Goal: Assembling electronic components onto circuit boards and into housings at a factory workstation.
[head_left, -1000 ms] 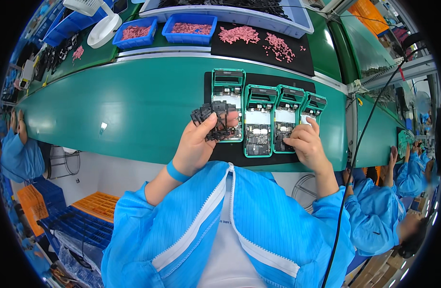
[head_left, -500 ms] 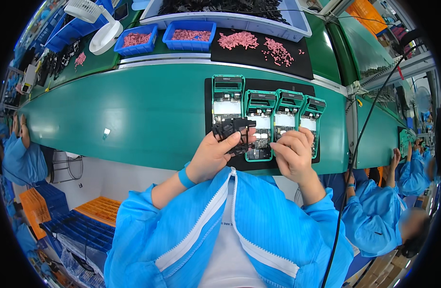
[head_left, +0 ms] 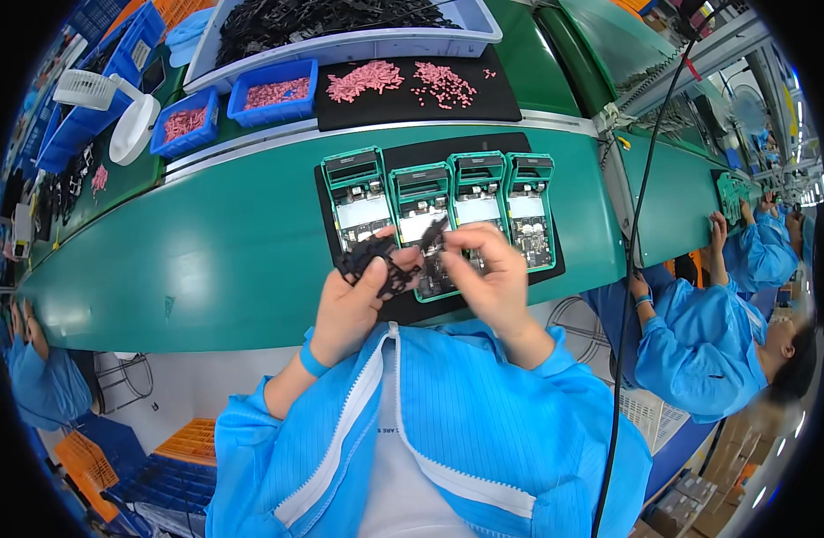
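My left hand (head_left: 345, 309) is closed around a bunch of black plastic parts (head_left: 365, 260), its thumb pressed on top. In a pinch between thumb and fingers, my right hand (head_left: 494, 278) holds one small black plastic part (head_left: 433, 235), tilted and slightly blurred. Both hands hover over the near side of a black mat (head_left: 327, 202). On that mat lie several green-framed device housings with exposed circuit boards, among them a left one (head_left: 358, 193) and a right one (head_left: 530, 206). My hands partly cover the second housing (head_left: 421, 193) from the left.
Beyond the green bench (head_left: 224, 242) stand two blue bins (head_left: 273, 92) of pink pieces and a large tub (head_left: 358, 45) of black parts. Loose pink pieces (head_left: 367, 81) lie on a dark mat. A black cable (head_left: 636, 224) hangs at right. Co-workers (head_left: 699, 359) sit on both sides.
My right hand has moved left toward the left hand and now pinches a single black part. The view has shifted, so the bench and housings appear turned and farther left.
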Demonstrator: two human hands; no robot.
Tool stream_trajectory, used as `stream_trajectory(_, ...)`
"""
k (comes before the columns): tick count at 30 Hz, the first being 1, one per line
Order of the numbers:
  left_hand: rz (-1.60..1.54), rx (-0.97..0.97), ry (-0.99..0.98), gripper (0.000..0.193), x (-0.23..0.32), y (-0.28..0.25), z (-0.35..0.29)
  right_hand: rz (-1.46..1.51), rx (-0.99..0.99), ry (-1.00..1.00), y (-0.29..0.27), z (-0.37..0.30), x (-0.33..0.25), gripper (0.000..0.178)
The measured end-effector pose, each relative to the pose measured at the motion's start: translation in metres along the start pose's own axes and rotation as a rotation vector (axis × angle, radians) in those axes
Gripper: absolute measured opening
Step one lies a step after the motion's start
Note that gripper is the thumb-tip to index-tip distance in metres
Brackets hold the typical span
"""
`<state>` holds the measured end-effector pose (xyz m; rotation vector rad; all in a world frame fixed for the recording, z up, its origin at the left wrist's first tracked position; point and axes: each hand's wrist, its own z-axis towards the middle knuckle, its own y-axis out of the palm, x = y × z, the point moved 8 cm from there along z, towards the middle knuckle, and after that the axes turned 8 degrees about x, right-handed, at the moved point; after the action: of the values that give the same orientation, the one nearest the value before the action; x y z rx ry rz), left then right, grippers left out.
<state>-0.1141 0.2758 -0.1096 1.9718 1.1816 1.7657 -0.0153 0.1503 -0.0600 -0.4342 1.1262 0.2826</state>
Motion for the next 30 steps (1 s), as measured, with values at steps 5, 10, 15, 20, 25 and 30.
stream_trajectory(5, 0.072, 0.289, 0.285, 0.040, 0.044, -0.059, 0.006, -0.426, -0.237, -0.320, -0.065, 0.029, -0.002, 0.024)
stream_trajectory(10, 0.180, 0.554, 0.470, 0.038, 0.079, -0.124, 0.001, -0.638, -0.514, -0.306, -0.113, 0.035, 0.015, 0.020)
stream_trajectory(15, 0.189, 0.618, 0.520, 0.037, 0.079, -0.142, 0.001, -0.680, -0.652, -0.367, -0.106, 0.032, 0.031, 0.022)
stream_trajectory(20, 0.325, 0.606, 0.565, 0.036, 0.081, -0.136, -0.001, -0.677, -0.718, -0.427, -0.097, 0.029, 0.032, 0.024)
stream_trajectory(25, 0.330, 0.615, 0.577, 0.036, 0.080, -0.134, -0.002, -0.722, -0.618, -0.439, -0.104, 0.024, 0.030, 0.031)
stream_trajectory(30, 0.358, 0.618, 0.579, 0.036, 0.081, -0.133, -0.002, -0.573, -0.085, 0.094, -0.166, 0.043, 0.070, 0.024)
